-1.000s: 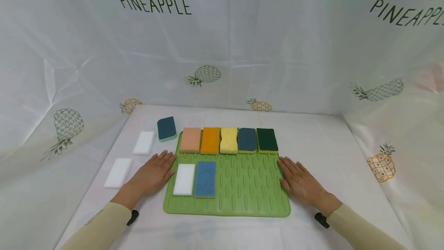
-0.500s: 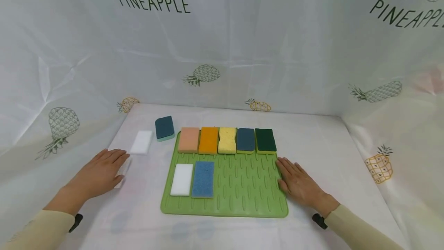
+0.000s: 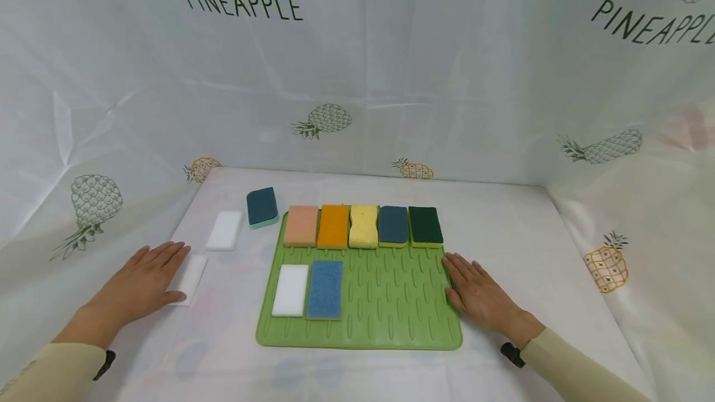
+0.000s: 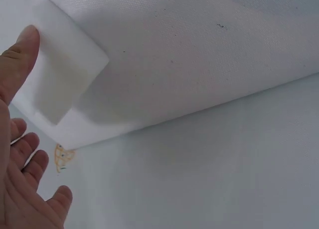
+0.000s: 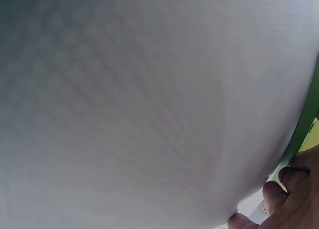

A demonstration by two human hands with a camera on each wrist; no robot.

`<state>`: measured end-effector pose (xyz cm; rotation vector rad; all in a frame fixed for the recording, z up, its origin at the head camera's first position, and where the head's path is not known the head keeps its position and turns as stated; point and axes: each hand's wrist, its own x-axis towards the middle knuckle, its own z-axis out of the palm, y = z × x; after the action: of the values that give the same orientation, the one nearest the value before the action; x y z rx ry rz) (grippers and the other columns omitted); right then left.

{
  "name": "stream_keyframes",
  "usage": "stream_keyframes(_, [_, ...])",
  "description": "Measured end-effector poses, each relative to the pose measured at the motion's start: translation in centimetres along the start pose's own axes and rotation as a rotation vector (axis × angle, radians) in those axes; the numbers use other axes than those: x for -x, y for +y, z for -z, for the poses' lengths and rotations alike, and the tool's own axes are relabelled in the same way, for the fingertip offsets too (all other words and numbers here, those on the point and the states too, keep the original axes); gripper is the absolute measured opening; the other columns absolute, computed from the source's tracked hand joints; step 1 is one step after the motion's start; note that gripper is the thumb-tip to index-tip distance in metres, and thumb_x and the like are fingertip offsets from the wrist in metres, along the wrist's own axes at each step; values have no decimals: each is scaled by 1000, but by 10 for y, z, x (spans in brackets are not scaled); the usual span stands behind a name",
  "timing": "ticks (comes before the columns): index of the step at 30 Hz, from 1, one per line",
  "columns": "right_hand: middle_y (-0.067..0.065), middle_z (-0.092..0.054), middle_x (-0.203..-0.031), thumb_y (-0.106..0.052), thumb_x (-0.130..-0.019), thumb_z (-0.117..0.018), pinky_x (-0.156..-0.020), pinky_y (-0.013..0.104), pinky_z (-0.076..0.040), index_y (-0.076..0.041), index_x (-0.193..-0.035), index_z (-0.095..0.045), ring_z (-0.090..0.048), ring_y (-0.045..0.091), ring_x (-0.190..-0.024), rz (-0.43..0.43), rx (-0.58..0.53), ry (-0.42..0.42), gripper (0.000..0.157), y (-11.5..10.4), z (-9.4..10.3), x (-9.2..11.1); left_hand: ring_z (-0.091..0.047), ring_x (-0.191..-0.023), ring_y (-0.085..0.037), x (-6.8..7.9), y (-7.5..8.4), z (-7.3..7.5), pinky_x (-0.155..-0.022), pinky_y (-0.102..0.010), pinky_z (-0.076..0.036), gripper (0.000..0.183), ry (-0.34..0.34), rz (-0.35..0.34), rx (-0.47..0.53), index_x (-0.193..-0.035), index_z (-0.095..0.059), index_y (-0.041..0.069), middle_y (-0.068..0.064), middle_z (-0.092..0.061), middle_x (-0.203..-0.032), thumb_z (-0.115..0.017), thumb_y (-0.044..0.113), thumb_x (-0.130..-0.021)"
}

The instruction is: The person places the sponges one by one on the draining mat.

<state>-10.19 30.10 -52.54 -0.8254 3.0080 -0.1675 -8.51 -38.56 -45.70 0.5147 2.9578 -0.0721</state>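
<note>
My left hand (image 3: 136,281) is at the far left, over a white sponge (image 3: 192,279) that it partly covers. In the left wrist view the thumb overlaps one edge of that white sponge (image 4: 72,54), and the loosely bent fingers stand apart from it, around nothing. My right hand (image 3: 485,295) lies flat with fingers extended, its fingertips and thumb at the right edge of the green mat (image 3: 402,321). On the mat's left part lie another white sponge (image 3: 290,290) and a blue sponge (image 3: 324,289).
Along the mat's back edge runs a row: pink sponge (image 3: 301,226), orange sponge (image 3: 333,226), yellow sponge (image 3: 364,226), grey-blue sponge (image 3: 393,225) and dark green sponge (image 3: 426,225). Left of the mat lie a further white sponge (image 3: 224,230) and a dark blue sponge (image 3: 262,206).
My left hand has left the mat's left edge and moved left to the nearer loose white sponge, then slightly further left. My right hand has stayed at the mat's right edge.
</note>
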Motion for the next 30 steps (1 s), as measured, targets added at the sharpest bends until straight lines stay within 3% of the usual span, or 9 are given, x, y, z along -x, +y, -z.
stream_keyframes(12, [22,-37,-168,-31,-110,-53,-122,63,-35,6,-160,-36,-36,40,-156,-8,-13,1,65,1,0,0,-51,-130,-57,5,0,-3,-110,-69,-43,104,68,-1,-22,-146,-43,-16,-39,-53,-144,-89,50,-80])
stream_keyframes(17, [21,-37,-168,-32,-110,-54,-122,63,-35,6,-161,-36,-36,40,-155,-7,-12,3,66,1,0,1,-51,-129,-56,11,1,-8,-110,-67,-43,114,90,3,-3,-147,-35,-17,-40,-51,-142,-90,52,-75])
stream_keyframes(21, [22,-37,-168,-31,-110,-54,-122,63,-36,6,-161,-36,-36,40,-155,-4,-4,3,66,1,-1,1,-48,-128,-56,16,1,-15,-108,-67,-41,114,98,5,23,-146,-35,-16,-40,-49,-143,-94,45,-70])
stream_keyframes(30, [21,-38,-168,-35,-109,-54,-122,61,-36,5,-160,-38,-38,39,-155,27,52,1,67,4,1,-2,-51,-116,-56,5,2,-12,-99,-68,-45,114,281,-3,48,-142,-36,-17,-41,-50,-132,-98,39,-65])
